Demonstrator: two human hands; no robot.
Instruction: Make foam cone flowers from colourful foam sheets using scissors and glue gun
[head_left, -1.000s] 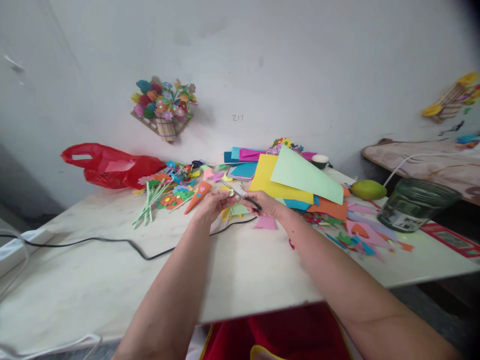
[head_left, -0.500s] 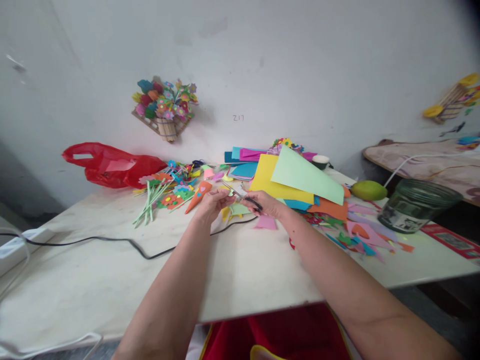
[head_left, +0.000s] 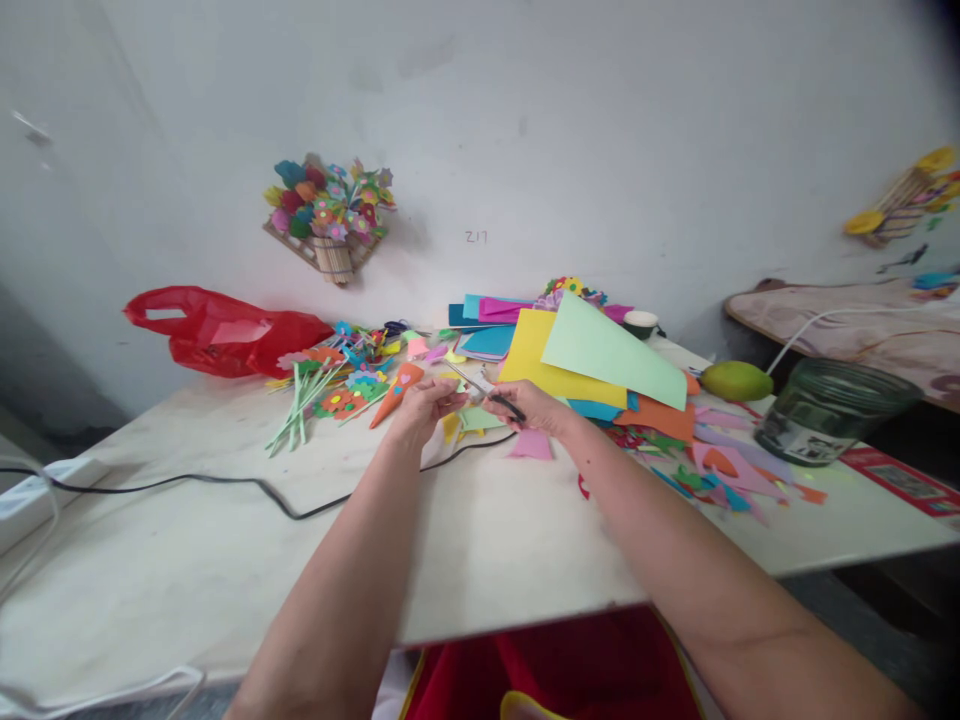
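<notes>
- Scissors (head_left: pixel 508 407) sit in my right grip (head_left: pixel 531 406), fingers closed around the dark handles, blades pointing away and to the left.
- My left grip (head_left: pixel 426 408) is closed, fingertips pinching a small pale piece (head_left: pixel 474 394) just beside the blades; its shape is too small to tell.
- Both hands are above the surface (head_left: pixel 495 540), near an orange cone (head_left: pixel 397 394) with small hearts on it and a pink scrap (head_left: pixel 532 445).
- At the left, a red plastic bag (head_left: pixel 217 335) lies slumped against the wall; something pink shows at it, but I cannot tell whether that is inside.
- On the right stands a greenish glass jar (head_left: pixel 825 412) with a label; I cannot make out any contents.
- A green-yellow fruit (head_left: pixel 736 381) lies just beside the jar, outside it.
- A small dark container (head_left: pixel 640 324) with a white top stands behind the sheets, its inside hidden.
- On the wall, a stick-built basket (head_left: pixel 333 260) holds many-coloured craft flowers (head_left: pixel 330 200).
- Yellow (head_left: pixel 534 350) and pale green sheets (head_left: pixel 611 350) overlap right of centre, with loose flowers on pale green stems (head_left: pixel 302 405) at the left.
</notes>
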